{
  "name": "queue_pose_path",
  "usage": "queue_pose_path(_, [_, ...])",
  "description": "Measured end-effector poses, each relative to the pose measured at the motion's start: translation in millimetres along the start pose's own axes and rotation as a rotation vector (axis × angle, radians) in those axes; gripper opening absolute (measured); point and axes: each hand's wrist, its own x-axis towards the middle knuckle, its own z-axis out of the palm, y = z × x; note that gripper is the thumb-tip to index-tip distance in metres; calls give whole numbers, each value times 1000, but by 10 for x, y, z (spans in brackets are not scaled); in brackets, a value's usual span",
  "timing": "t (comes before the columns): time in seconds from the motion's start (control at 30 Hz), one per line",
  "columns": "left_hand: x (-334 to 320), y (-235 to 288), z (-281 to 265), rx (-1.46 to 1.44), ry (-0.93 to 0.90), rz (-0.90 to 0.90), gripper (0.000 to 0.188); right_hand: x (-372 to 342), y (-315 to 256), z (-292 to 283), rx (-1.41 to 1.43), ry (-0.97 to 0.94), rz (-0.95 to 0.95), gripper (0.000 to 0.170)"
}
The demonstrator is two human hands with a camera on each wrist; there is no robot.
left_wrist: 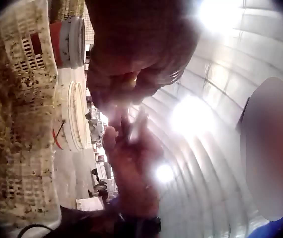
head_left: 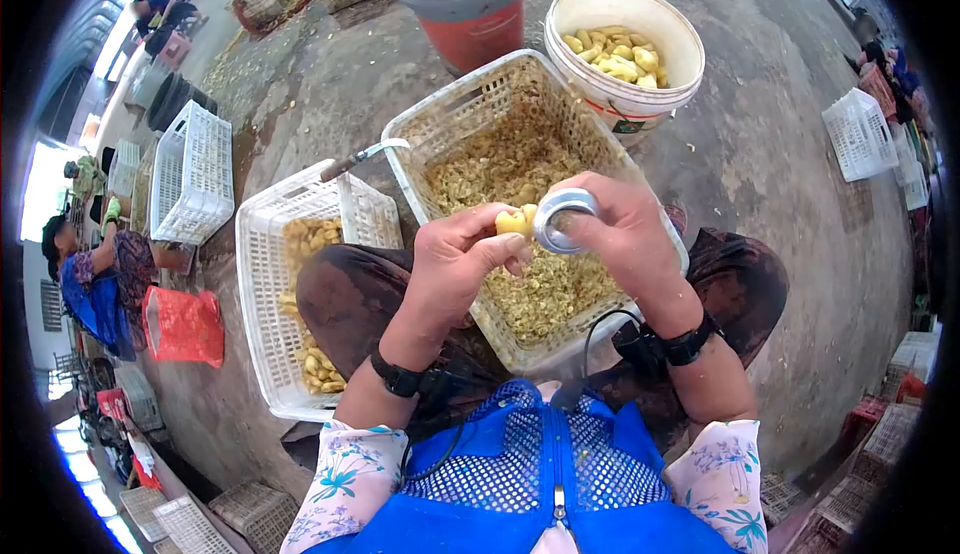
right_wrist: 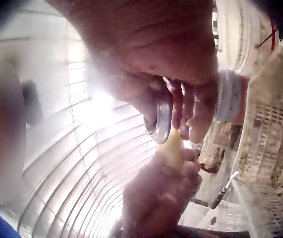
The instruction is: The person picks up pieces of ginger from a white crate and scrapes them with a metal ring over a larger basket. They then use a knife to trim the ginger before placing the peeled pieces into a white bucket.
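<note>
Ginger [head_left: 513, 221] above crate [head_left: 468, 106], pinched in left hand [head_left: 450, 259] grip; right hand [head_left: 632, 239] grip curls round ring [head_left: 544, 226]. Ring could skid on knobbly surface, nicking left hand.

Head view looks down; wrist views, close, turned sideways, share fingers [right_wrist: 201, 110].

Left hand [head_left: 452, 257]: pinch grip; left forearm [head_left: 376, 404] directed toward 1 o'clock. Right hand [head_left: 638, 239]: curled grip; right forearm [head_left: 716, 386] directed toward 11 o'clock.
</note>
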Motion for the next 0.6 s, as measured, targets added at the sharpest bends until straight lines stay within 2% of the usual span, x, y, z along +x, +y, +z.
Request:
queue_pose_path(0.1, [-6, 4, 38, 151, -36, 93, 22, -10, 37, 32, -114, 35, -59, 7])
queue_pose_path(0.2, [-1, -7, -6, 162, -79, 57, 21, -15, 56, 19, -186, 30, -52, 6])
queue_pose_path(0.3, [-25, 20, -13, 249, -102, 87, 22, -25, 84, -25, -212, 15, -16, 5])
queue_pose_path(0.4, [-28, 66, -32, 311, -82, 71, 23, -25, 138, -134, -203, 36, 114, 5])
queue_pose_path(0.5, [-41, 29, -50, 189, -6, 92, 25, 32, 34, -248, -160, -46, 116, 13])
queue_pose_path(0.6, [-25, -1, -18, 140, -36, 125, 26, 10, -15, -69, -120, 12, -41, 3])
